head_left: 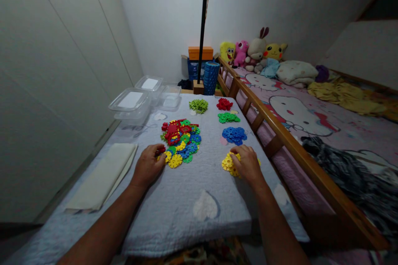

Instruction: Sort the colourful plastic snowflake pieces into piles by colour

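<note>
Fingers of the left hand (pixel 149 163) curl loosely, slightly parted, against a red piece (pixel 161 149); whether they grip it, I cannot tell. The mixed heap of notched plastic discs (pixel 184 149) lies just right of them and beyond, nearer this hand. Bent right-hand fingers (pixel 236 149) cover the yellow discs (pixel 228 165), their hold hidden.
</note>
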Available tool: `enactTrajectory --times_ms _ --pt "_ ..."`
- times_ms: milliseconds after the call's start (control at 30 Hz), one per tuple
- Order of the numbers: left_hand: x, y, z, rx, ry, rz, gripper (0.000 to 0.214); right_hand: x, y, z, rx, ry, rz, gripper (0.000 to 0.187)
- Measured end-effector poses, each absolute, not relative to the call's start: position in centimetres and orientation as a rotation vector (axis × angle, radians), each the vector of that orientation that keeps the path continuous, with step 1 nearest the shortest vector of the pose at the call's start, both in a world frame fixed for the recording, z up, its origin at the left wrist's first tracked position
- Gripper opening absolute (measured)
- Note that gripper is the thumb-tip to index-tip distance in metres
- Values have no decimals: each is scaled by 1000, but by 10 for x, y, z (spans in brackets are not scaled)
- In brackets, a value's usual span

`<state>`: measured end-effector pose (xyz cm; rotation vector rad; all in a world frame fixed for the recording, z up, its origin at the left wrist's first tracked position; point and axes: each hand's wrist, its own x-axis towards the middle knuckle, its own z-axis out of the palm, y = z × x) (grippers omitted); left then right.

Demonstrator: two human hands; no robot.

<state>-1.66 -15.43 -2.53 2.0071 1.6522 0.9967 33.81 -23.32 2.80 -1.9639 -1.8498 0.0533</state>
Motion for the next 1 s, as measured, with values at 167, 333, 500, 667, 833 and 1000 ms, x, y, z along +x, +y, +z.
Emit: enactTrajectory --times_ms 167,333,500,667,833,1000 --pt "-16 -156 -24 2002 1648 998 32 291 -219 30 -1727 -1995 213 13" --pt "-14 -156 -24 1996 1641 1006 31 235 -193 21 -1703 -2112 277 25" --pt "-14 -156 -26 2017 1647 1022 29 212 -172 3 -1830 -2057 158 28" --pt "-13 -158 -26 2018 1645 996 30 210 -167 -1 -1860 -2036 152 23" --pt "-14 -158 -26 2029 1639 988 30 216 -164 6 -1812 -1936 320 17" --pt "-13 -158 -21 2020 1629 980 28 261 -155 21 -1676 -1764 592 6"
